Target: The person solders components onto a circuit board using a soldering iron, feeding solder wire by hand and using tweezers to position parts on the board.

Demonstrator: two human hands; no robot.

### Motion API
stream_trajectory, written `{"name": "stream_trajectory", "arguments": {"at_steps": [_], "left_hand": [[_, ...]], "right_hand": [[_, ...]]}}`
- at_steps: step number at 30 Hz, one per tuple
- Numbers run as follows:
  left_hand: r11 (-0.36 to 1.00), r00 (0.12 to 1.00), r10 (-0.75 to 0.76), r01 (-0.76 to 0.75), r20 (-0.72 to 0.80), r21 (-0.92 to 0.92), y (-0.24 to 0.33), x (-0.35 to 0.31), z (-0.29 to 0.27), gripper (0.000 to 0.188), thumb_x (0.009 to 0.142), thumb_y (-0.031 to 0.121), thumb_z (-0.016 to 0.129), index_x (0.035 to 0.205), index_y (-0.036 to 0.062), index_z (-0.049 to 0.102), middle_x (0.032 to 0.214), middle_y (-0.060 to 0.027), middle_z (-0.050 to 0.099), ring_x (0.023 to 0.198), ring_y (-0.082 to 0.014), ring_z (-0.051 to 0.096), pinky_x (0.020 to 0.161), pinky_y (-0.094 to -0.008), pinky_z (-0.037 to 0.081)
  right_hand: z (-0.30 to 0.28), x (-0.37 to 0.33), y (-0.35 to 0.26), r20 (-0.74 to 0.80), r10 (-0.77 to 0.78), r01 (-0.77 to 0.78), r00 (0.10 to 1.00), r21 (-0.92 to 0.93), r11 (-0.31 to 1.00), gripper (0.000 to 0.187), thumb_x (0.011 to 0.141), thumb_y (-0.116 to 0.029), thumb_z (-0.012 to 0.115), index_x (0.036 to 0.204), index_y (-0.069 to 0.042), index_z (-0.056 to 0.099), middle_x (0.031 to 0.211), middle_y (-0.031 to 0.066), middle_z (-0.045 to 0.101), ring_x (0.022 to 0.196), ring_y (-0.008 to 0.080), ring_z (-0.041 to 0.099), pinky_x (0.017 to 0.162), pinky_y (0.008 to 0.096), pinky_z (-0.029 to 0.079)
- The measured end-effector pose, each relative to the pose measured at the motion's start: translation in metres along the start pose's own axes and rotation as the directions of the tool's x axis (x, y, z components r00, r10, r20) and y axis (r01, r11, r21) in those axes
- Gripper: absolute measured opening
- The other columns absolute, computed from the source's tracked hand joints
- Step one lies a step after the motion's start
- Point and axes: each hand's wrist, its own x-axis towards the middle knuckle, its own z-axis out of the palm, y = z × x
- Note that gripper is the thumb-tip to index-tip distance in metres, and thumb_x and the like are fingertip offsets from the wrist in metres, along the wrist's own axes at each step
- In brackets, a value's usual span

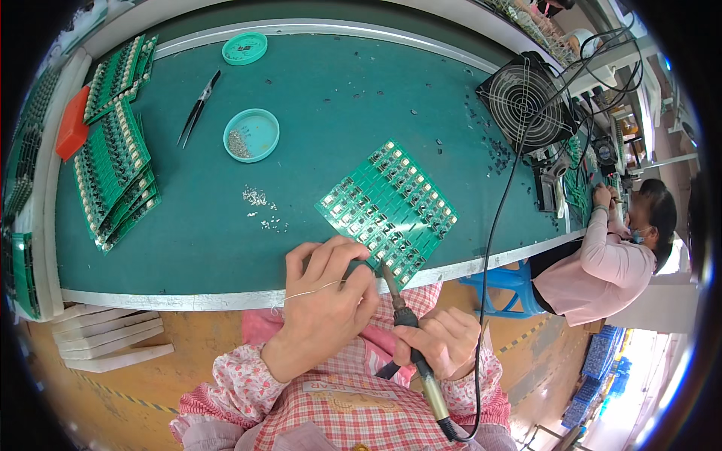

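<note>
A green circuit board (pixel 402 207) with rows of white and black parts lies near the table's front edge. My right hand (pixel 446 342) is closed around the handle of a soldering iron (pixel 432 389). The iron's tip rests at the board's near corner, among the parts. Beside it, my left hand (pixel 325 293) is pinched, with a thin solder wire (pixel 316 289) running across its fingers. Its fingertips reach the board's near left edge; the wire's end at the joint is too small to see.
Stacked circuit boards (pixel 113 169) and a red block (pixel 73 124) are at left. Tweezers (pixel 198 109), a turquoise dish (pixel 251 135) and its lid (pixel 244 48) lie farther in. A black fan (pixel 526 101) stands right, the iron's cable (pixel 492 240) hanging nearby. A co-worker (pixel 609 255) sits far right.
</note>
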Motion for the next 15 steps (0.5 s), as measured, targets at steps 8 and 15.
{"name": "stream_trajectory", "arguments": {"at_steps": [8,15], "left_hand": [[0.999,1.000,-0.028,0.028,-0.004,-0.028,0.002,0.001,0.000,0.014,0.073,0.005,0.071,0.073,0.0064,0.057,0.104,-0.0048,0.062,0.103,-0.0238,0.060,0.088,-0.0432,0.037],[0.999,0.999,-0.037,0.037,0.010,-0.012,0.004,0.003,0.000,0.014,0.073,0.005,0.072,0.074,0.0069,0.058,0.103,-0.0049,0.062,0.102,-0.0243,0.060,0.087,-0.0440,0.037]], "right_hand": [[-0.009,-0.012,0.006,-0.146,0.596,-0.499,0.789,0.413,0.762,0.011,0.086,-0.004,0.065,0.090,-0.001,0.055,0.066,0.0079,0.066,0.045,0.0142,0.059,0.042,0.0274,0.046],[-0.008,0.004,0.018,-0.051,0.828,-0.599,0.558,0.666,0.445,0.018,0.099,-0.013,0.054,0.092,0.003,0.051,0.079,0.0129,0.066,0.045,0.0093,0.056,0.041,0.0229,0.044]]}}
